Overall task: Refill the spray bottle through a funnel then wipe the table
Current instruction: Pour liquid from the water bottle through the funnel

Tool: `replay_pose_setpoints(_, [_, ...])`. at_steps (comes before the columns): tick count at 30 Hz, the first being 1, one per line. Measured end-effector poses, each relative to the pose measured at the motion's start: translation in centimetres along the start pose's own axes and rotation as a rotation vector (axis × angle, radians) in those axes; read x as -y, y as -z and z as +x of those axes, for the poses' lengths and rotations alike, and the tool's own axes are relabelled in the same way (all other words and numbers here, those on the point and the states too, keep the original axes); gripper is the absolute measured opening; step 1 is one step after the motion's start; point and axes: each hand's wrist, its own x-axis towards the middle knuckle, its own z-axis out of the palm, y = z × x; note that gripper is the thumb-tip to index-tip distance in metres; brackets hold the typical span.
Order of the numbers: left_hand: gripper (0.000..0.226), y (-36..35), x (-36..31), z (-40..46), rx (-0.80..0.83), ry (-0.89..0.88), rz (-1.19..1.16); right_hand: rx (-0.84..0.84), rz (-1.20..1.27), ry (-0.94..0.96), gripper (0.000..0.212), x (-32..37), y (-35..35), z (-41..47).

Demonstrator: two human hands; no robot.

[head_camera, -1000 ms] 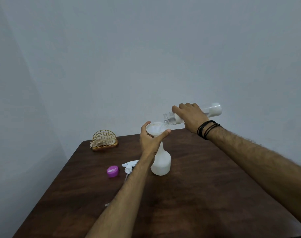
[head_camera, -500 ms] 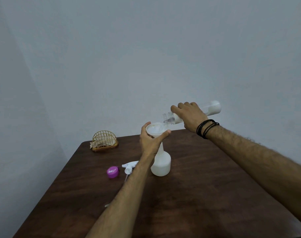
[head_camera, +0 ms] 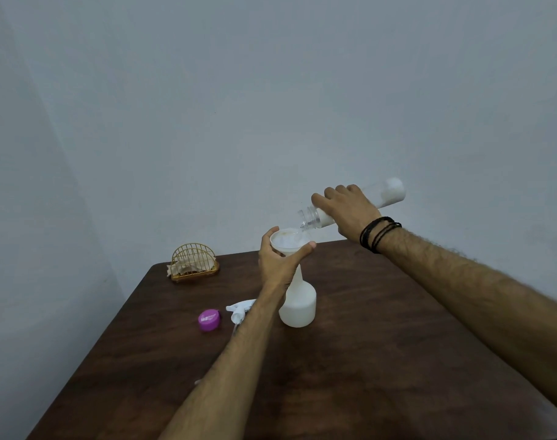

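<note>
A white spray bottle (head_camera: 297, 308) stands upright on the dark wooden table (head_camera: 366, 360) with a white funnel (head_camera: 288, 242) in its neck. My left hand (head_camera: 278, 263) grips the funnel's rim with thumb and fingers. My right hand (head_camera: 347, 212) holds a clear refill bottle (head_camera: 388, 193) tipped past level, its open mouth just above the funnel, and liquid runs into the funnel. The white spray head (head_camera: 239, 308) lies on the table left of the bottle, partly hidden by my left forearm.
A purple cap (head_camera: 209, 319) lies left of the spray head. A gold wire holder (head_camera: 194, 263) with a crumpled cloth in it sits at the table's far left corner. A plain wall stands close behind the table.
The refill bottle's base has risen a little, so it tilts more steeply toward the funnel. My left hand and the spray bottle have stayed in place.
</note>
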Motion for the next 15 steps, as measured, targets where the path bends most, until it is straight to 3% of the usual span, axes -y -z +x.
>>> replay_pose_setpoints(11, [0.093, -0.22, -0.13, 0.01, 0.005, -0.005, 0.003, -0.036, -0.092, 0.061, 0.062, 0.36, 0.19, 0.60])
replay_pose_setpoints(15, [0.092, -0.23, -0.17, -0.06, 0.013, -0.001, -0.008, -0.075, -0.154, 0.125, 0.051, 0.64, -0.29, 0.67])
